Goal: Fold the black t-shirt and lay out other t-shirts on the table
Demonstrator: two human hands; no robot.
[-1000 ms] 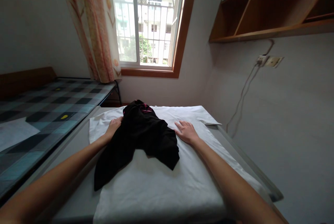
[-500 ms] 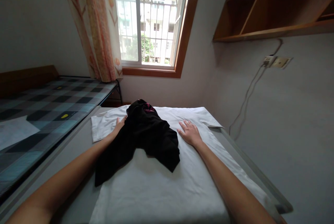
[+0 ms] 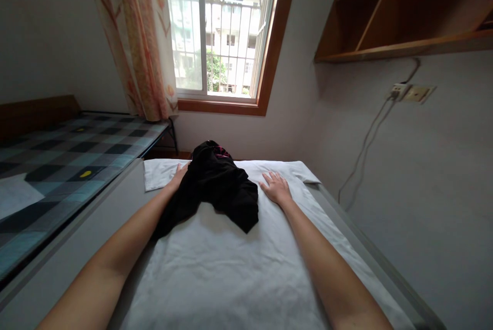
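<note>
A white T-shirt (image 3: 231,268) lies spread over a grey table, its sleeves out to both sides at the far end. On its upper middle sits a bunched black garment (image 3: 219,186) with a pink print near the top. My left hand (image 3: 178,178) rests on the white cloth by the left sleeve, against the black garment's left edge, which hides part of the fingers; those I can see are stretched out. Flat on the shirt, right of the black garment and apart from it, is my right hand (image 3: 276,187), fingers spread and holding nothing.
A bed with a checked mat (image 3: 96,145) stands to the left, papers (image 3: 17,195) on it. Ahead are a barred window (image 3: 227,37) and a patterned curtain (image 3: 142,53). Wooden shelves (image 3: 370,53) and a socket with a cord (image 3: 400,91) are on the right wall.
Both hands have shifted slightly inward, and the white shirt's sleeves reach less far out. Its near part shows more wrinkles. The black garment sits a little farther away.
</note>
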